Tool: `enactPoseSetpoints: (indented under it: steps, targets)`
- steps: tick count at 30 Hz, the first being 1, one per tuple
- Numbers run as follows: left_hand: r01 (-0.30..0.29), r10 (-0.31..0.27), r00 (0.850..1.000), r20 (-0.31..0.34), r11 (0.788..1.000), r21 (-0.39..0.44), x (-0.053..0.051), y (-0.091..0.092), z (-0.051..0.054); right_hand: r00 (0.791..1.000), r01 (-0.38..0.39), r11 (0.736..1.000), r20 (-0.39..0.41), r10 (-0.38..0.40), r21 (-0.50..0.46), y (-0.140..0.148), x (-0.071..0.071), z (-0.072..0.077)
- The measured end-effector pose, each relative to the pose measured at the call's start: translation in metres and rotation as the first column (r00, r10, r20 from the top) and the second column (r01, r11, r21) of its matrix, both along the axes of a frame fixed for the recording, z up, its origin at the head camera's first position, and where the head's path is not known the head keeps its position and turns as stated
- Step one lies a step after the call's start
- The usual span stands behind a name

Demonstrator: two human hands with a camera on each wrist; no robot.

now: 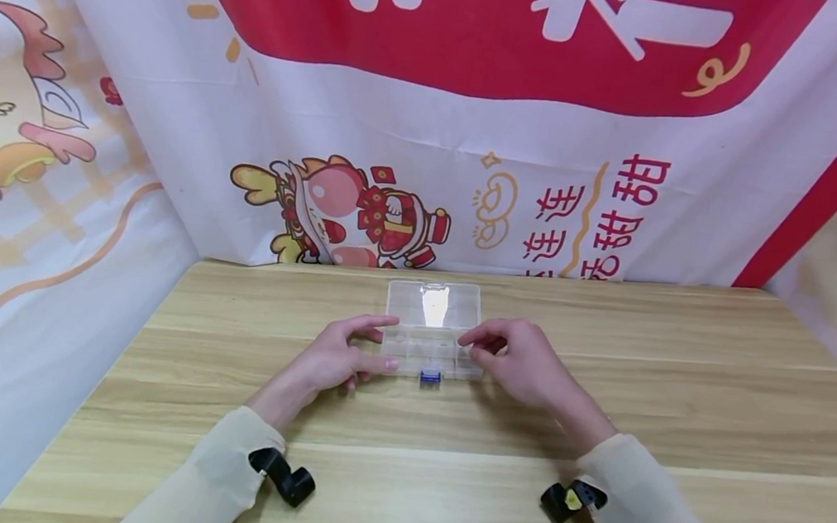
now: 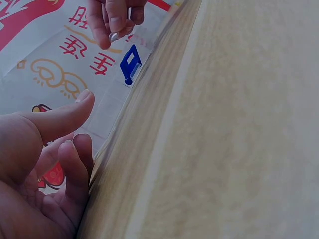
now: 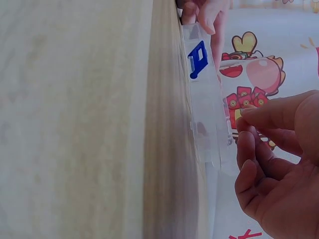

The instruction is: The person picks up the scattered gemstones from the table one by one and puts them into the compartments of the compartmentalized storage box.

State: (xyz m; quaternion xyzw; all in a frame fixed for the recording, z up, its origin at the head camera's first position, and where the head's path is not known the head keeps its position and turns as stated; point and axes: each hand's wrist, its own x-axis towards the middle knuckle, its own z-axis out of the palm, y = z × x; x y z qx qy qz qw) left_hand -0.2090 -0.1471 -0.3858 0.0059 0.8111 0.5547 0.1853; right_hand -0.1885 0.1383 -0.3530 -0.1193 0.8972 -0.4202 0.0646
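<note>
A clear plastic compartment box (image 1: 432, 347) lies on the table, its transparent lid (image 1: 400, 300) raised at the back. A blue latch (image 1: 430, 375) marks its front edge. My left hand (image 1: 335, 356) holds the box's left end, thumb at the front corner and index finger along the side. Over the right compartments, my right hand (image 1: 518, 357) pinches a tiny shiny piece (image 2: 113, 36) between thumb and fingertips. Its kind is too small to tell. In the right wrist view, the right fingers (image 3: 249, 119) stand just above the box, mostly hiding what they hold.
The wood-grain table (image 1: 407, 476) spreads around the box. Behind it hangs a printed white and red cloth (image 1: 401, 119), meeting the table's back edge. Another cloth panel (image 1: 56, 221) borders the left side. Black wrist cameras (image 1: 287, 481) are strapped at both sleeves.
</note>
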Motion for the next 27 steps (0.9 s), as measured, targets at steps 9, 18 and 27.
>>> enactPoseSetpoints:
  steps: [9,18,27]
  targets:
    - [0.005,-0.005,1.0,0.001,1.0,0.002,0.0,0.0,0.0,1.0,-0.005,1.0,0.016,0.005,0.008,-0.008,0.002,-0.001]
    - [0.005,-0.005,1.0,0.011,1.0,-0.002,0.001,0.0,0.001,0.999,-0.033,0.999,0.028,0.032,0.013,-0.014,0.001,-0.003]
    - [0.004,-0.004,1.0,0.021,1.0,-0.001,0.0,0.0,0.0,0.998,-0.059,0.998,0.02,0.059,0.027,-0.016,-0.001,-0.005]
